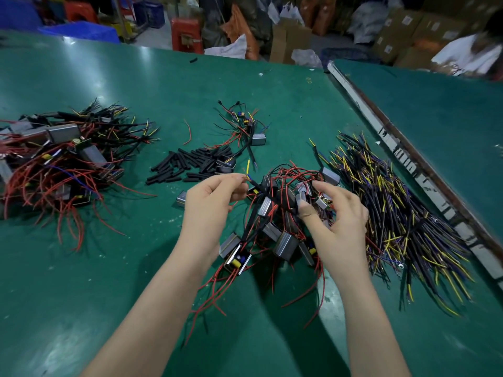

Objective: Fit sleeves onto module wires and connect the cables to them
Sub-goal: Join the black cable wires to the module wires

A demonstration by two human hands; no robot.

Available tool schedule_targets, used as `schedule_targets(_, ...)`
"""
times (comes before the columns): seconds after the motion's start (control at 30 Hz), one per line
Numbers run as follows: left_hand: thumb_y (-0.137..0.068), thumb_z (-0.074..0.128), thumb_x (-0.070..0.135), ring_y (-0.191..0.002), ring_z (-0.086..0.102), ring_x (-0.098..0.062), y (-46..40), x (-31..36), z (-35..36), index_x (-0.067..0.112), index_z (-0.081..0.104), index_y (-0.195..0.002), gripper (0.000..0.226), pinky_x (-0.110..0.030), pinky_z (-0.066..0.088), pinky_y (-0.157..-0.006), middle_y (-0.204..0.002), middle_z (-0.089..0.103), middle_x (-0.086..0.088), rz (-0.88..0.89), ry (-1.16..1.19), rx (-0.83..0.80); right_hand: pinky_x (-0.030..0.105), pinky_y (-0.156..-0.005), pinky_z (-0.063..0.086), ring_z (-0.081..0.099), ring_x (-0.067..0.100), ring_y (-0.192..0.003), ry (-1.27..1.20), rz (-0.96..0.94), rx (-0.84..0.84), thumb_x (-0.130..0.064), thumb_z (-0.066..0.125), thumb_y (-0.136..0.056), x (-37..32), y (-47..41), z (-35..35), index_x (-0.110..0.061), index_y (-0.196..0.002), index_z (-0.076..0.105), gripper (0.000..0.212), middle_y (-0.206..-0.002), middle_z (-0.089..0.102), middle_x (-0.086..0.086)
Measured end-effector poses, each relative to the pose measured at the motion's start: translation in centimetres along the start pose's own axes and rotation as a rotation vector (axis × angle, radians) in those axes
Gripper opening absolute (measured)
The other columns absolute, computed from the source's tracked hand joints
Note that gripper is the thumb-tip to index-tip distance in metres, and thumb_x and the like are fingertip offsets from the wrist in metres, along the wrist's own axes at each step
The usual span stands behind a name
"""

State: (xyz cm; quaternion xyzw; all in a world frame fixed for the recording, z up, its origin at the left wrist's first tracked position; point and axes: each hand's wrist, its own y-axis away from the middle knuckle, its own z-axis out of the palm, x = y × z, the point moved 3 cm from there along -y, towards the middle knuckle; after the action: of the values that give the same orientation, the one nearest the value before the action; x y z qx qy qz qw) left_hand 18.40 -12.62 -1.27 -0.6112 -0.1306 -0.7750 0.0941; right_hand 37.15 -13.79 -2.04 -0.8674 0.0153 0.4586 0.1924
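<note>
While the left hand (215, 194) pinches a cable (251, 183), module pile (280, 229) blurs.

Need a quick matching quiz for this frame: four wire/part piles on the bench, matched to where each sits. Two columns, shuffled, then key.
Things:
1. black sleeves
2. cable bundle
3. module pile with red wires
4. finished pile

Places:
A. far left of the green table
B. under both hands
C. right, beside the table seam
D. centre, beyond the left hand

Pairs: 1-D, 2-C, 3-B, 4-A
</note>
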Motion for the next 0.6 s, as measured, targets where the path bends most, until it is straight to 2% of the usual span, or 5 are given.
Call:
schedule_targets(0.07, -0.086, 0.062, 0.019, -0.067, 0.064, -0.003, 0.3, -0.2, 0.1, 0.021, 0.07, -0.072, 0.017, -0.023, 0.038, -0.064, -0.07, 0.07, 0.008, -0.054, 0.07, 0.042, 0.047, -0.1, 0.036, 0.033, 0.016, -0.118, 0.023, -0.042, 0.079, -0.032, 0.068, -0.087, -1.1, 0.6, 0.5, -0.036, -0.111, 0.062, 0.025, -0.117, 0.045, -0.007)
schedule_targets(0.13, -0.086, 0.061, 0.018, -0.066, 0.064, -0.004, 0.6, -0.4, 0.4, 0.02, 0.07, -0.074, 0.015, -0.022, 0.038, -0.063, -0.071, 0.07, 0.007, -0.098, 0.141, 0.069, 0.036, -0.095, 0.034, 0.041, 0.02, -0.109, 0.037, -0.202, 0.164, -0.03, 0.066, -0.087, -2.7, 1.6, 1.1, -0.026, -0.107, 0.067, 0.02, -0.11, 0.051, -0.005)
schedule_targets(0.23, -0.087, 0.06, 0.017, -0.064, 0.064, -0.003, 1.3, -0.6, 1.1, 0.018, 0.07, -0.075, 0.016, -0.016, 0.041, -0.057, -0.072, 0.071, 0.005, -0.136, 0.22, 0.038, 0.029, -0.084, 0.039, 0.052, 0.015, -0.093, -0.015, -0.349, 0.061, -0.024, 0.06, -0.089, -3.9, 3.0, 3.1, -0.017, -0.099, 0.071, 0.016, -0.095, 0.062, -0.003)
schedule_targets(0.47, -0.081, 0.062, 0.024, -0.052, 0.054, -0.005, 2.9, -0.7, 1.4, 0.023, 0.074, -0.073, 0.015, -0.017, 0.037, -0.043, -0.063, 0.059, 0.006, -0.149, 0.222, -0.077, 0.013, -0.054, 0.041, 0.055, 0.001, -0.061, -0.773, 0.444, -0.374, -0.035, 0.052, -0.096, -3.9, 3.8, 6.3, -0.019, -0.09, 0.072, 0.026, -0.071, 0.066, -0.011)
schedule_targets(0.6, -0.08, 0.062, 0.025, -0.071, 0.057, -0.006, 3.1, -1.2, 0.7, 0.024, 0.072, -0.071, 0.013, -0.021, 0.042, -0.057, -0.076, 0.064, 0.008, -0.098, 0.259, -0.044, 0.013, -0.047, 0.039, 0.053, 0.001, -0.055, -1.095, 0.511, -0.325, -0.041, 0.067, -0.074, -4.3, 4.2, 6.8, -0.022, -0.089, 0.068, 0.024, -0.071, 0.063, -0.01)
